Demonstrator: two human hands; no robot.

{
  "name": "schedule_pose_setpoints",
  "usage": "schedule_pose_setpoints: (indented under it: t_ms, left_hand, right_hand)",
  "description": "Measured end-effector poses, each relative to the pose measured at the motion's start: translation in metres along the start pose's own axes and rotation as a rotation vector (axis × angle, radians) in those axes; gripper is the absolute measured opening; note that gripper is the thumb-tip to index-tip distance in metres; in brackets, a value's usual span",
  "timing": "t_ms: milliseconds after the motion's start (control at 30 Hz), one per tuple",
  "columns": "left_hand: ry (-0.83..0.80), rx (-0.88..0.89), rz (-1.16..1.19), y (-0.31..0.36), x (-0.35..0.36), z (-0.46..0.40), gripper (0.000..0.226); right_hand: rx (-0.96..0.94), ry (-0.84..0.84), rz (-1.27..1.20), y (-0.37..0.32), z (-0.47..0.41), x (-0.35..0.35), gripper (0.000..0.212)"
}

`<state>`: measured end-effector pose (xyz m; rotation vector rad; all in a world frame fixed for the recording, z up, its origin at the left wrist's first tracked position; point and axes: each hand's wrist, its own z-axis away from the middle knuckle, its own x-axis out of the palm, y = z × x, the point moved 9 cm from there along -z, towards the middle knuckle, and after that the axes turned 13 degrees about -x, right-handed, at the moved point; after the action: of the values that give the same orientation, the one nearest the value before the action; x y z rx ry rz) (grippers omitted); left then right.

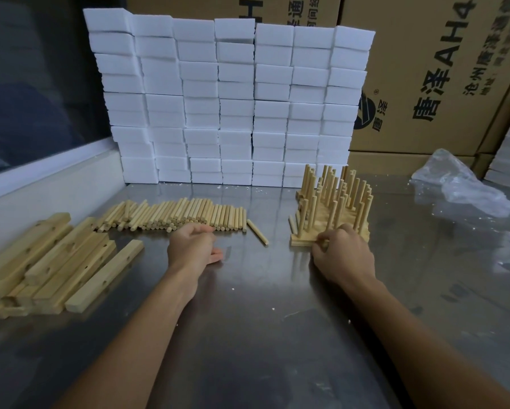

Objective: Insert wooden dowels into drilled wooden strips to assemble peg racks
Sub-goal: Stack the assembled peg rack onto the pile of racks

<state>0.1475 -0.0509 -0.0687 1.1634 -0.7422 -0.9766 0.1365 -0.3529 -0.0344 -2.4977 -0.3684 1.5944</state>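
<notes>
A long row of loose wooden dowels [177, 215] lies across the metal table [262, 320]. One single dowel [257, 231] lies apart at its right end. Drilled wooden strips [53, 261] are piled at the left. Finished peg racks [333, 202] with upright dowels stand packed together at the right. My left hand [193, 246] hovers at the near edge of the dowel row, fingers loosely curled, holding nothing that I can see. My right hand [340, 255] pinches the front edge of the nearest rack's strip [302, 241].
A wall of stacked white foam blocks [227, 98] stands behind the dowels. Cardboard boxes [436, 75] rise at the back right. Crumpled clear plastic [460, 184] lies at the right. A raised table rim [50, 184] runs along the left side.
</notes>
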Motion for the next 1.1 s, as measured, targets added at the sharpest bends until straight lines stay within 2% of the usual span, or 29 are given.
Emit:
schedule_pose_setpoints:
  t_ms: [133,233,367,433,500,567,700,800,833,1000,1100]
  left_hand:
    - [0.066,0.062,-0.074,0.009,-0.008,-0.001,0.023]
    - [0.225,0.194,-0.279,0.022,-0.023,0.002,0.021]
    - [0.582,0.368,-0.683,0.045,-0.043,0.018,0.009]
    - [0.671,0.296,-0.908,0.042,-0.05,0.015,0.026]
    - [0.672,0.179,-1.04,0.036,-0.057,0.012,0.043]
    - [0.653,0.12,-1.092,0.03,-0.06,0.01,0.046]
    - [0.614,0.184,-1.061,0.036,-0.057,0.009,0.031]
    - [0.443,0.341,-1.003,0.042,-0.034,0.011,0.034]
    - [0.432,0.367,-1.014,0.042,-0.029,0.012,0.034]
    - [0.462,0.155,-1.223,0.027,-0.037,0.005,0.029]
    - [0.45,0.198,-1.234,0.027,-0.032,0.007,0.022]
  right_hand:
    - [0.02,-0.047,0.03,0.002,0.001,0.003,0.031]
    - [0.025,-0.04,0.03,0.002,0.003,0.005,0.031]
    - [0.024,0.168,-0.009,0.004,0.004,-0.012,0.026]
    - [-0.008,0.239,-0.022,0.0,0.003,-0.017,0.018]
    - [-0.023,0.251,-0.043,-0.004,0.003,-0.016,0.011]
    - [-0.02,0.227,-0.068,-0.005,0.003,-0.013,0.01]
    - [-0.032,0.198,-0.082,-0.009,0.003,-0.01,0.011]
    - [-0.038,0.191,-0.099,-0.011,0.003,-0.008,0.011]
    - [-0.039,0.187,-0.101,-0.011,0.003,-0.007,0.011]
    - [-0.04,0.156,-0.121,-0.014,0.003,-0.006,0.012]
    - [-0.073,0.148,-0.144,-0.021,0.001,-0.006,0.014]
